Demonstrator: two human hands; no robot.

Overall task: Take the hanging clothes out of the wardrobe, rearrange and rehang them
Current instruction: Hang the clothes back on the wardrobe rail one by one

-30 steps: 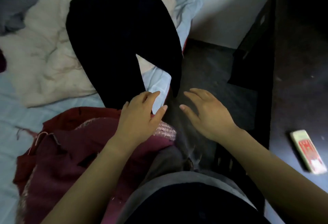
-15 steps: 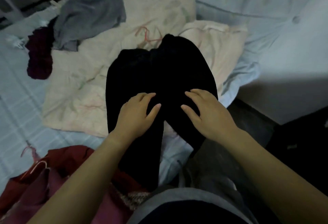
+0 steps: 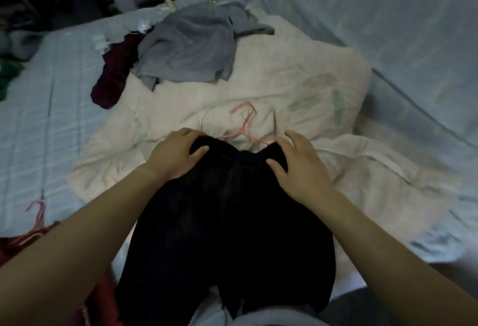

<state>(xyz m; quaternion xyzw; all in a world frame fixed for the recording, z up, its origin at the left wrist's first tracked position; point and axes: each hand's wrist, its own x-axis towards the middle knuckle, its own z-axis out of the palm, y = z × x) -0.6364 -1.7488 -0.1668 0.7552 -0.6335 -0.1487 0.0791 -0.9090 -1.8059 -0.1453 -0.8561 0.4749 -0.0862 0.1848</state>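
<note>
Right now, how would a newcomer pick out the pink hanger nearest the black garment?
Find the cream quilt spread over the pale blue bed. The pink hanger lies on it, just beyond the top edge of the black garment. Unlike the other pink hanger at the left beside the red clothes, this one lies on cream cloth.

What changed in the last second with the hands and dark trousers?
Both hands moved up the black fabric trousers from the legs to the waist end: the left hand curls over one top corner, the right hand lies on the other. The trousers stay spread on the cream quilt.
</note>
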